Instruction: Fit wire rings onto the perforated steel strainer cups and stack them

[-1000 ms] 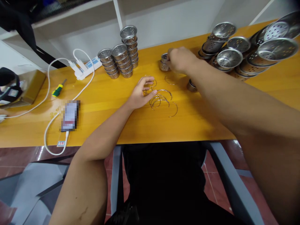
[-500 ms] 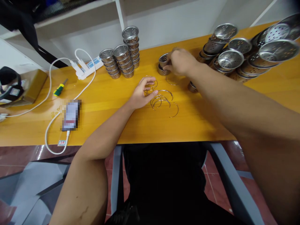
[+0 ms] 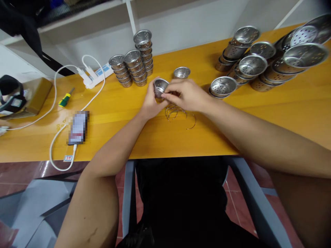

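Observation:
A small perforated metal cup (image 3: 160,86) is held above the table between both hands. My left hand (image 3: 152,103) wraps around its left side and underside. My right hand (image 3: 182,93) grips its right rim with thumb and fingers. Just below the hands lie several thin wire rings (image 3: 178,112), partly hidden by my right hand. Behind my right hand stands another perforated cup (image 3: 181,72) on the table.
Stacked perforated cups (image 3: 136,67) stand at the back left, with more stacks (image 3: 252,65) at the right. A power strip (image 3: 99,75), a green-yellow screwdriver (image 3: 66,98) and a charging phone (image 3: 78,127) lie on the left of the table (image 3: 207,137).
My right hand has lifted the top cup off the pair at the back and brought it left and nearer. My left hand has closed around that cup.

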Demonstrator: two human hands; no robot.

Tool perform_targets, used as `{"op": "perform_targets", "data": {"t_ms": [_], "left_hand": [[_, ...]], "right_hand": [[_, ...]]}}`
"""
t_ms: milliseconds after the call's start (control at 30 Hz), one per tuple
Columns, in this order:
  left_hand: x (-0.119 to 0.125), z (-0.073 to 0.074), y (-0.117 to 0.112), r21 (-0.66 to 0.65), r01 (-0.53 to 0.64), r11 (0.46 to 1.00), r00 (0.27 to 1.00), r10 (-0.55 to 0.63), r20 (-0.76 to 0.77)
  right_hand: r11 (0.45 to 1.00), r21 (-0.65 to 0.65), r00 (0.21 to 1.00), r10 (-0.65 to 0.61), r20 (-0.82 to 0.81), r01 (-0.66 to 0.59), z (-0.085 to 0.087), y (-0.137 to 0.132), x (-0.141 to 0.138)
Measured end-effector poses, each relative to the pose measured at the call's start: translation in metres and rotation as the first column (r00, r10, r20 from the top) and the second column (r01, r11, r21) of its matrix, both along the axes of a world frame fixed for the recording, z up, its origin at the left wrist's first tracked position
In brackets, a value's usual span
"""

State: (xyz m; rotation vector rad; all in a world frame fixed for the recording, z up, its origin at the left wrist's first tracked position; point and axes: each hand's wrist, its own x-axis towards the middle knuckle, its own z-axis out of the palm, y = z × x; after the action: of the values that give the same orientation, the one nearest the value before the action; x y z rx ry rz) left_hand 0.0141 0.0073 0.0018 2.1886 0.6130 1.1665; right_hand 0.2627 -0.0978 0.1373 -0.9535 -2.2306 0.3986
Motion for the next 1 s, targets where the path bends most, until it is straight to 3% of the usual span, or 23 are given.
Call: {"op": "perform_targets", "data": {"t_ms": [167,367,500,600,667,767,867,1000], "left_hand": [[-0.001,0.014,-0.008,-0.035,0.018,0.999,1.0,-0.019,-0.018],[0.007,0.037,-0.033,-0.23,0.058,0.971,0.997,-0.069,-0.042],[0.003,0.043,-0.036,-0.324,0.125,0.938,0.99,-0.14,-0.022],[0.001,0.04,-0.03,-0.273,0.1,0.957,0.995,-0.104,0.0],[0.002,0.035,-0.024,-0.221,0.052,0.974,0.999,-0.052,0.007],[0.002,0.024,-0.014,-0.19,-0.048,0.981,0.999,0.048,-0.002],[0.0,0.013,-0.002,-0.14,-0.163,0.977,0.986,0.167,0.016],[-0.004,0.006,0.008,-0.086,-0.263,0.961,0.964,0.264,0.01]], "right_hand": [[0.987,-0.018,0.987,0.161,0.002,-0.161,-0.015,-0.005,0.01],[0.982,-0.172,0.994,0.091,0.051,-0.081,-0.003,-0.008,0.036],[0.969,-0.213,0.992,0.12,-0.026,-0.123,0.001,-0.012,0.035],[0.962,-0.206,0.984,0.176,-0.026,-0.177,-0.003,-0.012,0.027],[0.969,-0.196,0.989,0.147,-0.022,-0.149,-0.006,-0.012,0.023],[0.988,-0.152,0.997,-0.045,-0.059,0.035,-0.01,-0.012,0.021],[0.973,-0.129,0.977,-0.201,-0.068,0.191,-0.012,-0.009,0.027],[0.978,-0.149,0.985,-0.13,0.114,0.147,-0.021,-0.004,0.033]]}}
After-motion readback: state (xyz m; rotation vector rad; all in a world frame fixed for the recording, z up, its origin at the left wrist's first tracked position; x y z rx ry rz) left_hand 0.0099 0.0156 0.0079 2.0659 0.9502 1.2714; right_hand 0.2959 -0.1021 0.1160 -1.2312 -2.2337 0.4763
